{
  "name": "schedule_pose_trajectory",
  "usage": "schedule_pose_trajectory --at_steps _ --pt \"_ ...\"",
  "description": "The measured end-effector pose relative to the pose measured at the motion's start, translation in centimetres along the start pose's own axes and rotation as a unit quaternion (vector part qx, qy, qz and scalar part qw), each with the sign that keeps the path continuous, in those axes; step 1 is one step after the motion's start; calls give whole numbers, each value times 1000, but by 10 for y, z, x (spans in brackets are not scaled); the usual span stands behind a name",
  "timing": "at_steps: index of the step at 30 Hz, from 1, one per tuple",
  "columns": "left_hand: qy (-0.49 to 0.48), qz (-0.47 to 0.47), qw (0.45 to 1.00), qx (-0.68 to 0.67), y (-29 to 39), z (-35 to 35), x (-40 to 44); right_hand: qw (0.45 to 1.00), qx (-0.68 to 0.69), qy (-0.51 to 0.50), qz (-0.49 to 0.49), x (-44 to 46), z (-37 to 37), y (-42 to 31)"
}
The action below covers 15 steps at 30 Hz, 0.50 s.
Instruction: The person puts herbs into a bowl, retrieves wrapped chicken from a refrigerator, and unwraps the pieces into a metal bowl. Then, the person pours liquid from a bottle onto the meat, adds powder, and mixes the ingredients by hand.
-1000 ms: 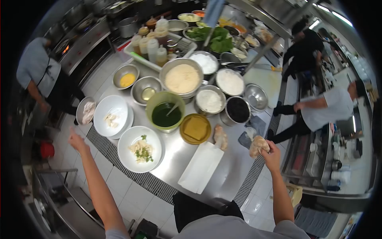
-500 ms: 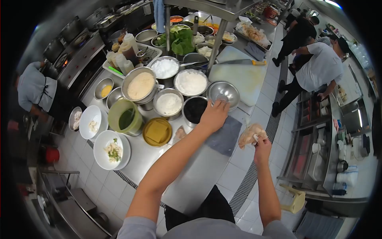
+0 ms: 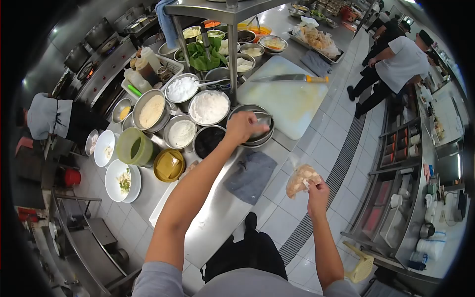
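My left hand reaches over a stainless steel bowl at the table edge, its fingers curled on a shiny metal bowl that sits tilted inside. Blurring hides the exact grip. Out past the table edge, over the floor, my right hand pinches the gathered neck of a clear plastic bag with pale beige pieces in it. A grey cloth lies on the steel table below my left hand. Beside that hand are a bowl of black stuff and a bowl of white powder.
A cutting board bears a yellow-handled knife. At left stand a green tub, white bowls and a bowl of crumbs. A shelf post rises behind the bowls. Co-workers stand at right, another person at left.
The view has swung, so the table things sit further left. My left hand stays at the metal bowl, which now looks tilted inside another. My right hand still holds the bag.
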<state>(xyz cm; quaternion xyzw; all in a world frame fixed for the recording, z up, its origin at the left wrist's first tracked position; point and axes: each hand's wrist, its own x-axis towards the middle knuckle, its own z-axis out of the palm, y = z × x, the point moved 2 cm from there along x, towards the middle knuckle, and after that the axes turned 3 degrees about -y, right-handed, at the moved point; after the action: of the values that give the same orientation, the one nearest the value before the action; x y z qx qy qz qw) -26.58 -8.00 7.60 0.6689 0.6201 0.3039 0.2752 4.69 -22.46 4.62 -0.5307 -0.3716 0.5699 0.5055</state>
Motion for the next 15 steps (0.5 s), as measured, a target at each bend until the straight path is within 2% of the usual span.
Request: schedule_pose_trajectory --at_steps 1,2,3,4,7,8,9,12,14,15 --pt "1 -3 1000 0 3 -4 4 1000 15 0 -1 3 2 -1" --pt "35 -51 988 -143 2 -9 6 1000 30 -2 -2 7 3 -3" --pt "70 -97 952 -282 1 -14 5 1000 28 -7 0 9 6 -5" --pt "74 -141 925 -344 2 -16 1 999 37 -10 -3 11 8 -8" --pt "93 -130 895 -416 24 -29 -37 999 42 -20 -12 20 9 -13" --pt "84 -96 906 -405 28 -28 -54 999 40 -23 -19 23 8 -15" --pt "90 -78 962 -244 31 -32 -73 999 40 -29 -16 28 8 -17" --pt "129 -37 958 -255 28 -5 -90 998 41 -29 -36 35 13 -21" --pt "153 71 974 -149 32 0 -80 998 37 -34 -38 38 17 -23" --pt "159 69 974 -147 33 0 -74 998 32 -35 -39 40 18 -24"
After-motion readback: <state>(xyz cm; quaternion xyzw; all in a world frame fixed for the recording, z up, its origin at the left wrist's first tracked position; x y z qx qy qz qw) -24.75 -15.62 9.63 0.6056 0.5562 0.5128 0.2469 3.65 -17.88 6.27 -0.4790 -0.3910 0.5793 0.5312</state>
